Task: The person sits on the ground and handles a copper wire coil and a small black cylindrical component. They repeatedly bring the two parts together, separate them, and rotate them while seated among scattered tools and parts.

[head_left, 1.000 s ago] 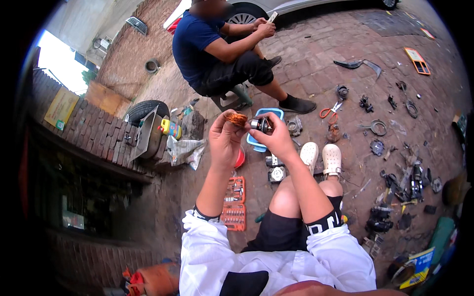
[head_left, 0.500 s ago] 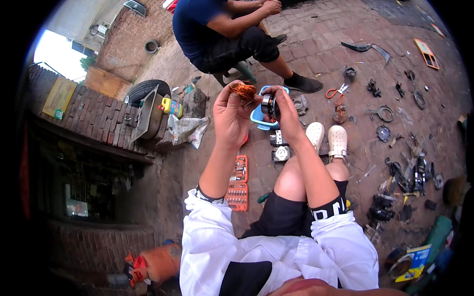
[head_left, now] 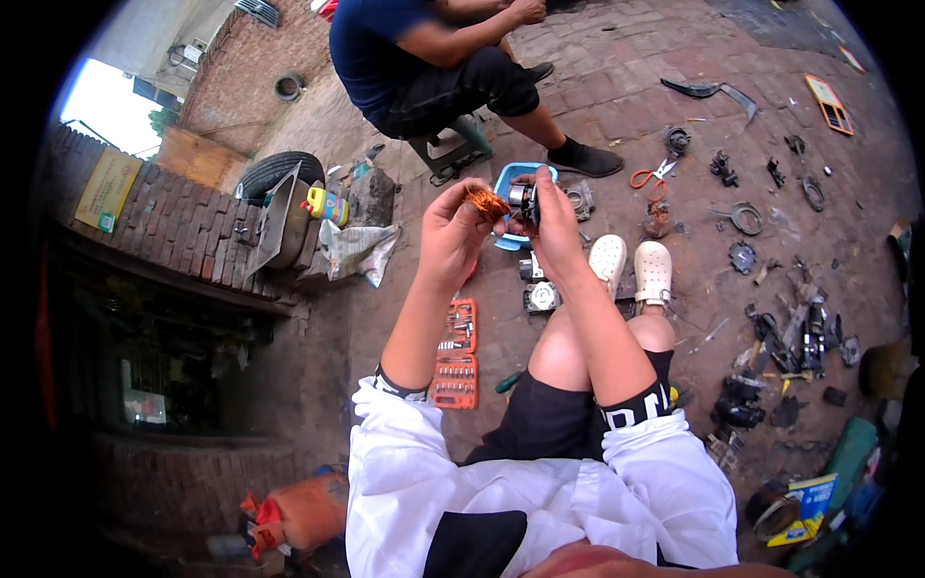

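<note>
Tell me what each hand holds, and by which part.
Left hand: copper-orange wire bundle, by its left side. Right hand: round black-and-silver part, by its right side.

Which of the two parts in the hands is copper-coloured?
The wire bundle in the left hand: it looks coppery orange and stringy, whereas the other part in the right hand is silver and black.

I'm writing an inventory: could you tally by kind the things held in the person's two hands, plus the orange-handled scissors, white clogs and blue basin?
Copper wire bundle, in the left hand: 1
Black-and-silver part, in the right hand: 1
Orange-handled scissors: 1
White clogs: 2
Blue basin: 1
Total: 6
</note>
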Demonstrator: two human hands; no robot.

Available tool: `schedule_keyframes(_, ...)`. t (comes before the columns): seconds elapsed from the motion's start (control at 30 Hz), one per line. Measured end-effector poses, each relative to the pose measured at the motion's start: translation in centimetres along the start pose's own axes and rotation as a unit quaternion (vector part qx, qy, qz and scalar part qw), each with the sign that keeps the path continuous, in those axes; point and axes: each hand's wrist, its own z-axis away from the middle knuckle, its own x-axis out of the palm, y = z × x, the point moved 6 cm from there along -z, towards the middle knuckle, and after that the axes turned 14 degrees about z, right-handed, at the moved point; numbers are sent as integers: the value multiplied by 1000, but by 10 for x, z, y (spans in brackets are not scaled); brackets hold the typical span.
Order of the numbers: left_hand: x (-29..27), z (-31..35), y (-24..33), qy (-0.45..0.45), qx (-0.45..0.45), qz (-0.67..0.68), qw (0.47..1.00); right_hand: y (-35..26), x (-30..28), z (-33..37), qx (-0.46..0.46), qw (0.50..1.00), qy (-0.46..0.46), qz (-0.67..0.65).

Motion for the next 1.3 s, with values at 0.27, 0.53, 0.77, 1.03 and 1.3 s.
schedule_keyframes(0.27, -9, 21, -18, 54, 16, 23, 998, 8, -4, -1, -40, 988, 55, 140)
schedule_keyframes(0.53, 12, 27, -7, -15, 113, -85, 990, -13, 4, 9, -171, 952, 64, 245)
schedule_keyframes(0.77, 6, 38, -27, 18, 133, -24, 991, 1, -1, 6, -89, 971, 21, 222)
schedule_keyframes(1.03, -1, 51, -4, 35, 144, -23, 989, 8, -6, 1, 91, 993, -54, -57)
schedule_keyframes(1.3, -43, 35, 41, 185, 158, 163, 956, -4, 20, 4, -203, 885, -157, 388)
